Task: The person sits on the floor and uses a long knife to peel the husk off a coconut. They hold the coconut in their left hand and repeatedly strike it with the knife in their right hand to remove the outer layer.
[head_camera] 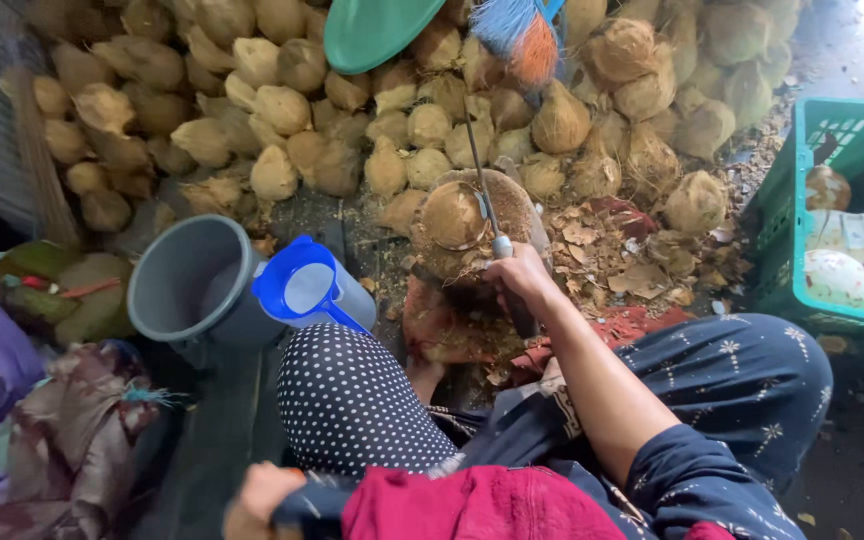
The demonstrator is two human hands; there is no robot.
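Note:
My right hand (522,277) grips the handle of a long thin knife (483,175), whose blade points up and away from me. The blade lies against a brown husked coconut (450,215) resting on a round wooden block (518,200) in front of my knees. My left hand (258,497) is low at the bottom edge, beside my dotted knee. It touches a dark object, and its fingers are mostly hidden.
A big pile of brown coconuts (282,110) fills the back. A grey bucket (184,285) and a blue jug (304,287) stand on the left. A green crate (832,150) with peeled white coconuts (842,278) is on the right. Husk scraps (617,255) litter the floor.

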